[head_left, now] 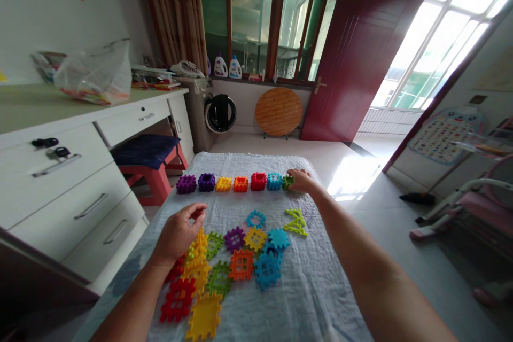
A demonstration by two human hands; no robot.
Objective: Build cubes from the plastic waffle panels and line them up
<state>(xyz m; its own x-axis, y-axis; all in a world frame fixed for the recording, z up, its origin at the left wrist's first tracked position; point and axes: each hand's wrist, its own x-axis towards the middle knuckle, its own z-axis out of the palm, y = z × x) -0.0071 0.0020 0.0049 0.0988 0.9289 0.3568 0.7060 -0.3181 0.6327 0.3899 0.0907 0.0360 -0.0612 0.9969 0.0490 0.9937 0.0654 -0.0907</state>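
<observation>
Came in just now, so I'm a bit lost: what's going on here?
Someone is handling colourful toy blocks on a pale cloth. Their right hand has its fingers on a green block at the right end of a row of blocks. Their left hand is over some yellow pieces, seemingly holding nothing. More loose flat pieces lie nearer than the row.

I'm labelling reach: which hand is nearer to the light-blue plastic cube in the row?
Right. The right hand is just right of the light-blue cube, at a green plastic block; the left hand is farther, left of it and nearer the camera.
</observation>
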